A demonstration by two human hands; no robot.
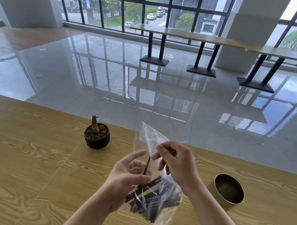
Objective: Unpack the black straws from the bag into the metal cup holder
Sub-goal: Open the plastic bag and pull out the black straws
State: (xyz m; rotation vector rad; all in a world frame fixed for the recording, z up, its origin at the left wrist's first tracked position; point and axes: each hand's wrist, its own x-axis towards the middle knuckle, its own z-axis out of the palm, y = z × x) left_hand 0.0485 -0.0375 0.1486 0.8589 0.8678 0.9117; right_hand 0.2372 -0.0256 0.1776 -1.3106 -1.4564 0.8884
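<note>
From the head view, my left hand [127,176] grips the clear bag [154,196] of black straws [152,199] above the tabletop [28,154]; my right hand [173,161] pinches one straw. The metal cup holder [228,191] sits well right. I fear the bag snagging and straws spilling.

Beyond my wooden table [28,154], glossy floor tiles [111,74] mirror the black-framed windows [137,5] across the frame's top; long tables [208,38] stand upper right, white pillars [245,31] between
</note>
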